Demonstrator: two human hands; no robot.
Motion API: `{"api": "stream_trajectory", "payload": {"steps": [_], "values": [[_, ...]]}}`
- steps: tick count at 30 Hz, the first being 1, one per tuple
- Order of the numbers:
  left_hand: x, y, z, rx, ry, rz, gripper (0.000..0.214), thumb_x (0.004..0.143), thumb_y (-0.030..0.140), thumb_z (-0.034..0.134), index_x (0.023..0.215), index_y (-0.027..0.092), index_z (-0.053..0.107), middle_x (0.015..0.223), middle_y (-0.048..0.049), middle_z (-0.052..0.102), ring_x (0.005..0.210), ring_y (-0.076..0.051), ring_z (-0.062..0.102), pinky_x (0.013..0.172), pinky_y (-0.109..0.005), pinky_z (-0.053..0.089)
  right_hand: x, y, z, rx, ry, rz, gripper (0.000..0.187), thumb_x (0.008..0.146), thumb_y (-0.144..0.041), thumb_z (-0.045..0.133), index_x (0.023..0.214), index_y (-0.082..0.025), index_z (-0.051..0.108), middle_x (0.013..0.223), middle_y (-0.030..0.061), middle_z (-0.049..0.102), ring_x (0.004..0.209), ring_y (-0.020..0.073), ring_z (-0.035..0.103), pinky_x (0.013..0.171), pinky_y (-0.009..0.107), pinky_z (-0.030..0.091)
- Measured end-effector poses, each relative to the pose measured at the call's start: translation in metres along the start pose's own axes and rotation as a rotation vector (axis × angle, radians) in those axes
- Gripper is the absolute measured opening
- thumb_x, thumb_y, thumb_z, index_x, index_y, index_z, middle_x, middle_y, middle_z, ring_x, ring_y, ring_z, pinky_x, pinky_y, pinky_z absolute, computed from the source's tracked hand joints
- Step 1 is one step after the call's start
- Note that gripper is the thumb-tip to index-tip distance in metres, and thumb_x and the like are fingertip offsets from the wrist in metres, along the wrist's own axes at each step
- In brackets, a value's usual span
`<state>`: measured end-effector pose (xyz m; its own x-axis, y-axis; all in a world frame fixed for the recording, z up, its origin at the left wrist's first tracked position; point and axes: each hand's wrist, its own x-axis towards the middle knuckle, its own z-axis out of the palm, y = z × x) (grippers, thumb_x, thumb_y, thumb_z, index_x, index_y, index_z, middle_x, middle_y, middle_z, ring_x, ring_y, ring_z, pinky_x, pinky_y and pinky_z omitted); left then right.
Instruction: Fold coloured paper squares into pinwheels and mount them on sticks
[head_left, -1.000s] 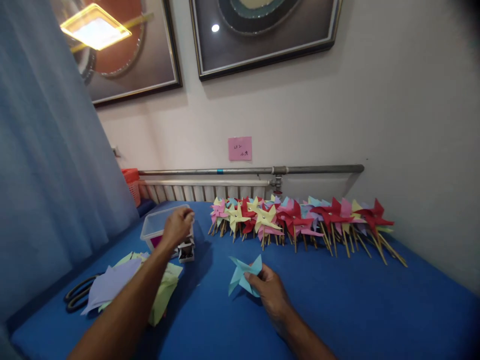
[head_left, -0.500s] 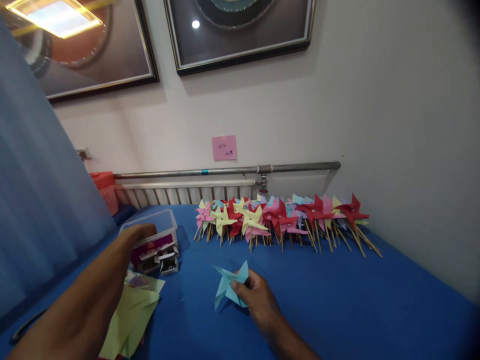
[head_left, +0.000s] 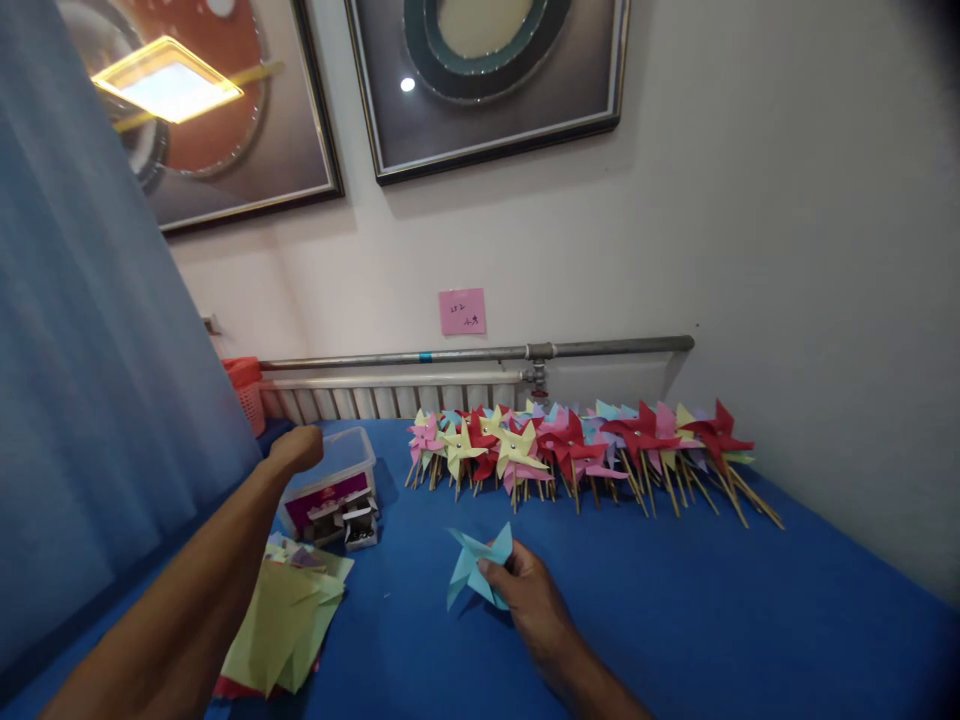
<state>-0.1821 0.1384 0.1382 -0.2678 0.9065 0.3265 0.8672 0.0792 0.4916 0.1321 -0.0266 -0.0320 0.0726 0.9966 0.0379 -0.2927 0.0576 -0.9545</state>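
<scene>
Between thumb and fingers my right hand (head_left: pixel 529 592) pinches a light-blue paper pinwheel (head_left: pixel 478 568), its folded points spread to the left, just over the blue cloth. My left hand (head_left: pixel 301 448) is at the rim of a clear plastic box (head_left: pixel 351 457), fingers curled downward; what they hold, if anything, is hidden. In front of that box are small open cartons with dark bits inside, one of them a white carton (head_left: pixel 361 530). Nearer to me, beside my left forearm, lies a stack of yellow-green paper (head_left: pixel 289 620) with other colours at its edges.
Many finished pinwheels on sticks (head_left: pixel 574 450) lie in a row along the back of the blue-covered table (head_left: pixel 637 620). Behind them run a metal pipe (head_left: pixel 615 349) and a radiator (head_left: pixel 360 402). A red basket (head_left: pixel 246 390) and a blue curtain (head_left: pixel 112 350) stand at left.
My left hand has risen from inside the plastic box to its rim. My right hand keeps the blue pinwheel in much the same place. The camera view has shifted slightly.
</scene>
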Motion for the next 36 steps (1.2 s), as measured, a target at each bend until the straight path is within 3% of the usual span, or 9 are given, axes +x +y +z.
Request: {"api": "stream_trajectory", "payload": {"steps": [3, 5, 9, 12, 20, 27, 36], "values": [[-0.029, 0.012, -0.003, -0.109, -0.088, 0.193, 0.012, 0.078, 0.027, 0.062, 0.072, 0.017, 0.061, 0.064, -0.0026, 0.063, 0.075, -0.022, 0.064, 0.071, -0.028, 0.044, 0.002, 0.002, -0.001, 0.032, 0.054, -0.009, 0.023, 0.067, -0.037, 0.083, 0.083, -0.021, 0.075, 0.070, -0.0002, 0.070, 0.066, 0.0185, 0.060, 0.066, 0.029, 0.045], [-0.065, 0.021, 0.014, -0.361, -0.188, 0.237, 0.017, 0.080, 0.035, 0.060, 0.077, 0.018, 0.060, 0.064, -0.0003, 0.064, 0.061, -0.016, 0.060, 0.061, -0.024, 0.042, 0.003, 0.002, -0.001, 0.070, 0.062, -0.010, 0.028, 0.066, -0.038, 0.085, 0.086, -0.020, 0.077, 0.072, 0.0014, 0.073, 0.069, 0.0208, 0.063, 0.068, 0.031, 0.047], [-0.141, 0.039, 0.073, -0.959, -0.356, 0.098, 0.030, 0.070, 0.047, 0.067, 0.075, 0.020, 0.055, 0.050, 0.0067, 0.051, 0.039, -0.009, 0.042, 0.043, -0.021, 0.029, 0.004, 0.001, -0.003, 0.131, 0.046, 0.016, 0.037, 0.063, -0.042, 0.088, 0.091, -0.020, 0.077, 0.080, 0.0042, 0.078, 0.073, 0.0237, 0.069, 0.072, 0.033, 0.051], [-0.171, 0.048, 0.101, -1.107, -0.431, 0.005, 0.030, 0.066, 0.046, 0.069, 0.070, 0.020, 0.053, 0.050, 0.0071, 0.049, 0.036, -0.006, 0.034, 0.040, -0.020, 0.023, 0.003, -0.001, -0.004, 0.144, 0.050, 0.031, 0.039, 0.061, -0.042, 0.090, 0.090, -0.020, 0.076, 0.079, 0.0040, 0.078, 0.072, 0.0238, 0.070, 0.071, 0.033, 0.052], [-0.172, 0.043, 0.115, -1.024, -0.578, 0.023, 0.022, 0.067, 0.038, 0.064, 0.072, 0.017, 0.060, 0.053, 0.0040, 0.054, 0.040, -0.007, 0.038, 0.043, -0.022, 0.022, -0.003, -0.013, 0.000, 0.201, 0.050, 0.081, 0.037, 0.057, -0.038, 0.094, 0.085, -0.019, 0.076, 0.077, 0.0023, 0.077, 0.067, 0.0181, 0.065, 0.070, 0.031, 0.052], [-0.190, 0.044, 0.126, -0.814, -0.892, 0.130, 0.012, 0.069, 0.028, 0.058, 0.072, 0.017, 0.062, 0.054, 0.0038, 0.055, 0.042, -0.010, 0.041, 0.044, -0.024, 0.028, -0.003, -0.015, -0.002, 0.212, 0.106, 0.097, 0.041, 0.053, -0.037, 0.096, 0.084, -0.020, 0.075, 0.077, 0.0004, 0.075, 0.073, 0.0182, 0.067, 0.074, 0.032, 0.053], [-0.195, 0.045, 0.127, -0.806, -0.886, 0.163, 0.013, 0.066, 0.026, 0.056, 0.074, 0.017, 0.063, 0.056, 0.0044, 0.055, 0.044, -0.009, 0.040, 0.045, -0.023, 0.030, -0.002, -0.011, -0.002, 0.184, 0.121, 0.073, 0.040, 0.057, -0.039, 0.094, 0.086, -0.020, 0.073, 0.081, 0.0025, 0.075, 0.075, 0.0205, 0.068, 0.073, 0.034, 0.054]]}}
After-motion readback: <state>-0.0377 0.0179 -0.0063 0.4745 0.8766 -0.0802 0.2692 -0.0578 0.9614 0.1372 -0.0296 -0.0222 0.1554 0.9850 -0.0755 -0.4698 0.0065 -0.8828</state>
